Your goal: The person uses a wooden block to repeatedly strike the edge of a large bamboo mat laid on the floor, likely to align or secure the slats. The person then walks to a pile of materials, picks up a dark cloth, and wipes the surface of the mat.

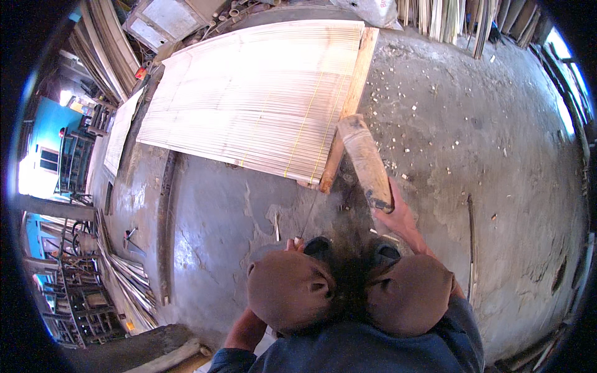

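Note:
I crouch on a concrete floor with both knees (289,289) in view. My right hand (398,217) grips the lower end of a thick, worn wooden club (365,160) that points up and away from me. Its far end reaches a wooden plank (353,93) lying along the right edge of a large mat of pale bamboo slats (255,93) tied with yellow strings. Only the fingers of my left hand (291,244) show above my left knee. They hold a thin dark rod (310,217) that slants up to the mat's near corner.
Small wood chips (398,93) litter the floor right of the plank. Bundles of bamboo strips lean at the top right (448,18), the upper left (106,50) and the lower left (130,280). A thin stick (471,230) lies at my right.

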Demonstrator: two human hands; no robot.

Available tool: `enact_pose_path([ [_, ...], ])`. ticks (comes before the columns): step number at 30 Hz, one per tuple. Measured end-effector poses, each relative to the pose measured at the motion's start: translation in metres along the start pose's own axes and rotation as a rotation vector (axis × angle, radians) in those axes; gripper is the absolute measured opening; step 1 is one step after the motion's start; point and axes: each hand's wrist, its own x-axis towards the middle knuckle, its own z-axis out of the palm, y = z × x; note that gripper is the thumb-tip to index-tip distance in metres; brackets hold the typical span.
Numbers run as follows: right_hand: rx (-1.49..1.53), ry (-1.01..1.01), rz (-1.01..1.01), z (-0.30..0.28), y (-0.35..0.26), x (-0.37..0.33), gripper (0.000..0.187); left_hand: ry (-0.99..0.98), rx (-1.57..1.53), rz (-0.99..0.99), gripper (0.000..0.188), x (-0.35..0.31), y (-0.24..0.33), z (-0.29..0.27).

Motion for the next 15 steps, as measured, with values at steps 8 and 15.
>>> enact_pose_path([
  [8,-0.276,0.210,0.113,-0.053,0.043,-0.015,0.097,-0.060,-0.087,-0.151,0.040,0.003,0.023,-0.036],
  [15,-0.655,0.243,0.000,-0.054,0.061,-0.031,0.092,-0.072,-0.570,-0.164,0.041,0.048,0.109,-0.065],
])
